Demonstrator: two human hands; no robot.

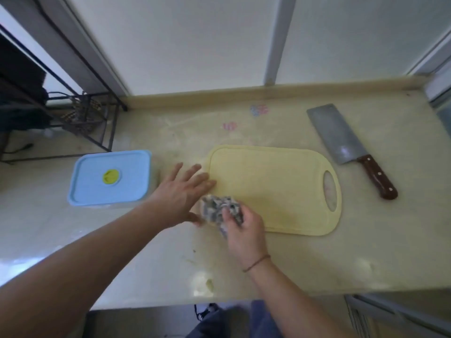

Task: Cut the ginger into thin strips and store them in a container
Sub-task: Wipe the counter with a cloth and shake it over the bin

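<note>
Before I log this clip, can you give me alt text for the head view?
A right hand grips a crumpled grey cloth at the near left corner of a bare yellow cutting board, while the left hand lies spread flat beside it. A lidded blue container sits left; a cleaver lies right of the board.

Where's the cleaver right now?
In the head view, the steel cleaver with a dark wooden handle lies flat on the beige countertop, right of the yellow plastic cutting board, untouched by either hand.
</note>
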